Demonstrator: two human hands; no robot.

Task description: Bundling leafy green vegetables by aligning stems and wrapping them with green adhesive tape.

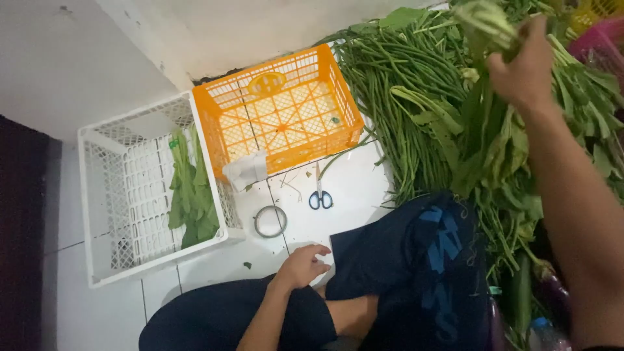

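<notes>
Two hands apart: right hand [520,68] gripping leafy greens bunch [484,26], stems running down-frame twd lap. Left hand [304,265] resting loosely curled, holding nothing, on floor tile [354,188], nearer scissors [320,198], tape roll [270,221], white crate [104,195].

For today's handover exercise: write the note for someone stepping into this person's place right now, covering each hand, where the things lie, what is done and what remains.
Right hand: raised, gripping a bunch of green leafy stalks above the big heap of greens.
Left hand: empty, resting on the white tiled floor by the knee.
White plastic crate: one bundle of leafy greens inside.
Orange plastic crate: holds no greens.
Blue-handled scissors and a tape roll lie on the floor.
Left: most of the heap is not in a crate.
</notes>
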